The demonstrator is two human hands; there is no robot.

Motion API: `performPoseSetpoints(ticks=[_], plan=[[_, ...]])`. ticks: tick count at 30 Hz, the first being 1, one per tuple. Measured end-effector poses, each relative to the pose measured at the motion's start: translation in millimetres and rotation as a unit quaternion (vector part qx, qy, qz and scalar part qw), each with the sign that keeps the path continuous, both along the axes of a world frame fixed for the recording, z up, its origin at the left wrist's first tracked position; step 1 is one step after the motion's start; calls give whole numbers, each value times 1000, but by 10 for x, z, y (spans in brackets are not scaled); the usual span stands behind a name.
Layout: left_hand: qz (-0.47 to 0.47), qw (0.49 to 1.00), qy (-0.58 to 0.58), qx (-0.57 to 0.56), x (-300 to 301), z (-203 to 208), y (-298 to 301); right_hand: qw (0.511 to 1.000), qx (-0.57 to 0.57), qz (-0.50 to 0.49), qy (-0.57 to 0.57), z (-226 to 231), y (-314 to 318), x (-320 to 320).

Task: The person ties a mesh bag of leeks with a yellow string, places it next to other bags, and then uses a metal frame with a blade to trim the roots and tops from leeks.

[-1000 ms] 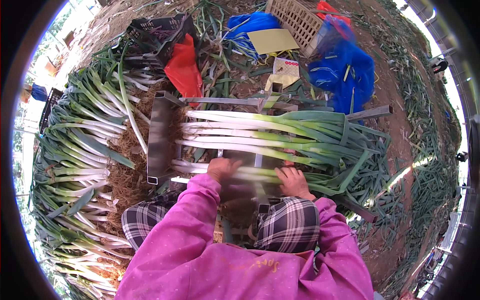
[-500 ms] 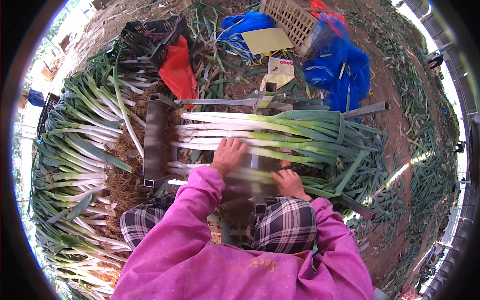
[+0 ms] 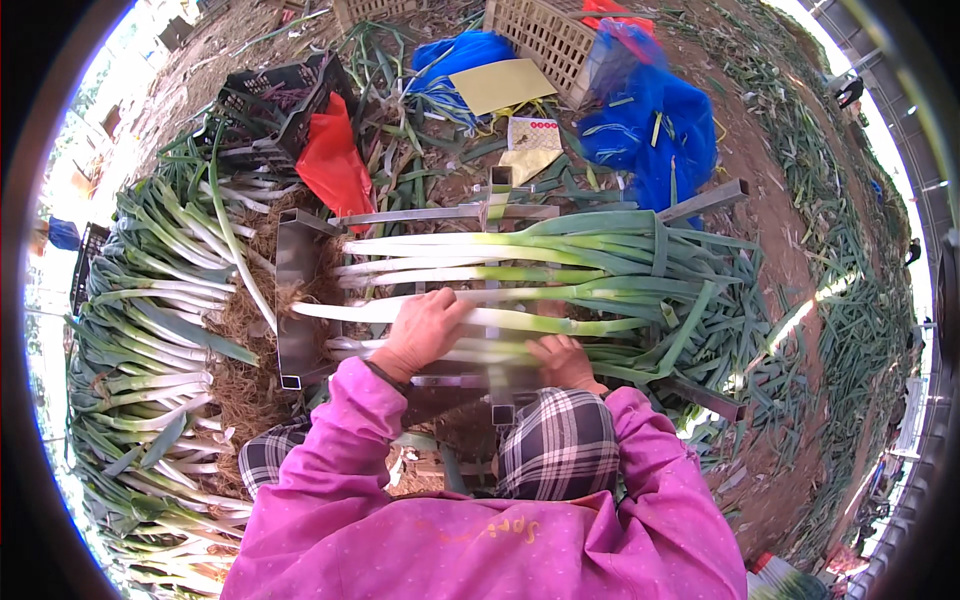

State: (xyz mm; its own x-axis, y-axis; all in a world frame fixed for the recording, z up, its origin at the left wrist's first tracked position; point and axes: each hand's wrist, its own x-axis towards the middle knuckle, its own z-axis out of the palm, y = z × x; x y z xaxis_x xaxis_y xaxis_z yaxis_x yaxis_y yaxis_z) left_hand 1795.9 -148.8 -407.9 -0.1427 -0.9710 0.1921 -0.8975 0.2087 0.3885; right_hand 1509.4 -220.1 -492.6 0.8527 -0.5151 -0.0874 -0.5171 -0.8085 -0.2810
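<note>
Long leeks [image 3: 430, 245] with white stalks and green leaves lie side by side across a metal frame [image 3: 296, 345], roots to the left. My left hand [image 3: 428, 328] is closed over the white stalk of one leek [image 3: 350, 312], whose root end sticks out over the frame's left plate. My right hand [image 3: 565, 360] has its fingers curled over a nearer leek [image 3: 490, 350], at its pale green part; that stalk is partly blurred and its hold is partly hidden. The leaves [image 3: 690, 270] of the leeks spread out to the right.
A big pile of rooted leeks [image 3: 150, 330] lies at the left. Beyond the frame are a black crate [image 3: 250, 110], a red bag [image 3: 335, 165], blue bags [image 3: 655, 130], a beige crate [image 3: 540, 45] and cardboard [image 3: 503, 86]. Cut leaves [image 3: 800, 350] litter the ground at right.
My left hand has moved slightly left and nearer me, and one leek now lies shifted left, its roots over the plate. My right hand has stayed about where it was. The whole view has shifted slightly.
</note>
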Motion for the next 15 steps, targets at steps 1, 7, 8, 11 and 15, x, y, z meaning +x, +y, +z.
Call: performPoseSetpoints(ticks=[1,7,8,11,15], plan=[[5,1000,9,-3,37,159,-21,1000,8,-1,-16,-7,-8,-1],[1,991,-96,-93,383,1031,8,999,-9,-12,-51,-19,13,41],[6,987,-123,-107,440,1223,49,998,-9,-11,-62,-39,8,38],[37,967,-177,-177,662,1914,264,999,-10,-15,-45,-62,8,-3],[144,928,-277,-206,1356,2481,844,999,-21,-7,-34,-101,-14,-68]])
